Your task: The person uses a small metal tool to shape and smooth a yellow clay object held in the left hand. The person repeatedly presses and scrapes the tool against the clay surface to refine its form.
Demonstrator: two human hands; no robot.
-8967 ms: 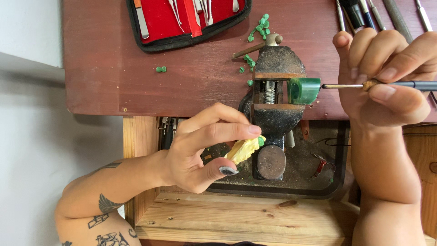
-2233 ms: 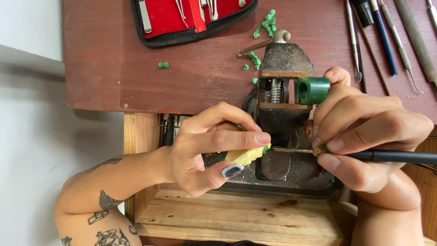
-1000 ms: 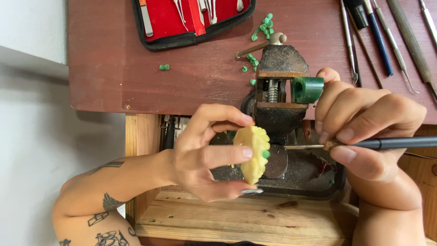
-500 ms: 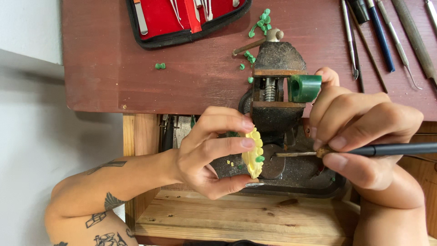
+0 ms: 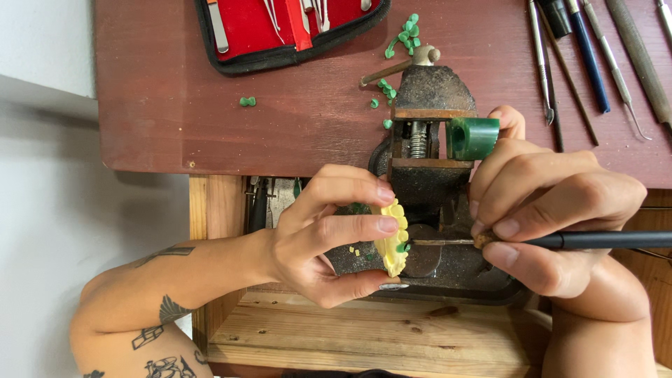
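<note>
**Tool tip on yellow piece, just below the vise**

Landmark: the vise (image 5: pixel 427 133) on the table (image 5: pixel 175 105).

- Left hand (image 5: pixel 318 241) pinches the yellow piece (image 5: pixel 392 238) edge-on between thumb and fingers, just below the vise, over the tray (image 5: pixel 448 280).
- Right hand (image 5: pixel 553 217) is closed around a black-handled tool (image 5: pixel 588 241), pen-style, right of the piece. The metal tip meets a small green bit on the piece's face.
- A green block (image 5: pixel 474 137) sits clamped at the vise's right side. Green crumbs (image 5: pixel 399 35) lie above and left of the vise; the red tool case (image 5: pixel 280 28) lies further left, spare tools (image 5: pixel 595 56) to the right.

Risks, as a judgement:
- The piece is held only by fingertips. A hard push from the tip could twist it out or drop it into the tray.
- The tip could skid off the green bit and gouge the yellow face or jab the left thumb.

Versus half a second ago: pose nearly the same; the tip has closed in to contact and the piece sits a touch lower.
</note>
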